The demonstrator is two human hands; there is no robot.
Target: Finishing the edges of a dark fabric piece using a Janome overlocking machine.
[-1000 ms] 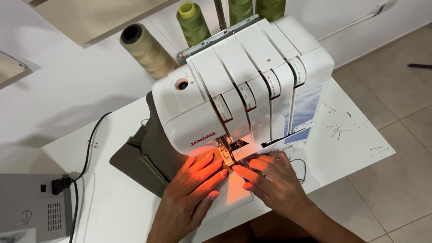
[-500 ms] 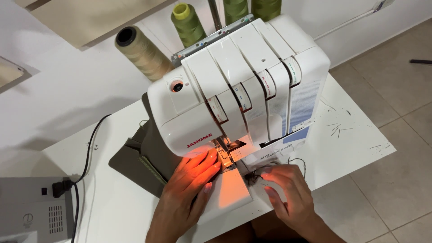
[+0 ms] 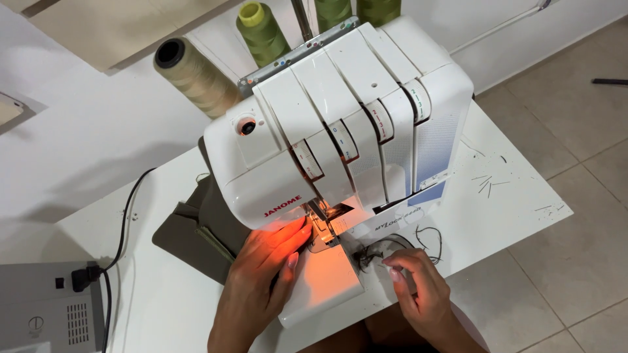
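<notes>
We are working at a white overlock machine (image 3: pixel 340 131) on a white table (image 3: pixel 510 196). Our left hand (image 3: pixel 265 274) is lying flat, fingers stretched out and released, pressing on the lit bed just before the presser foot (image 3: pixel 324 229); its fingertips are almost touching the foot. What lies under the palm is washed out by the orange lamp, so we cannot tell whether cloth is beneath it. Beyond the knuckles, toward the machine's left side, an olive-grey piece of fabric (image 3: pixel 193 232) is lying folded and slack.

Our right hand (image 3: pixel 418 294) is hovering to the right of the foot, thumb and forefinger pinching together at a small dark tangle of thread (image 3: pixel 369 256); whether the strands are truly caught between the fingertips we cannot tell. Loose dark ends are curling just past those fingers.

We are judging the tangle to be featherlight, limp and apt to slip or snag, so it is best taken close to its thickest clump with a fine pinch. The fabric looks soft and floppy and wants a flat, spread hand near the seam edge.

Behind the machine, cream and green thread cones (image 3: pixel 258 29) are standing.
</notes>
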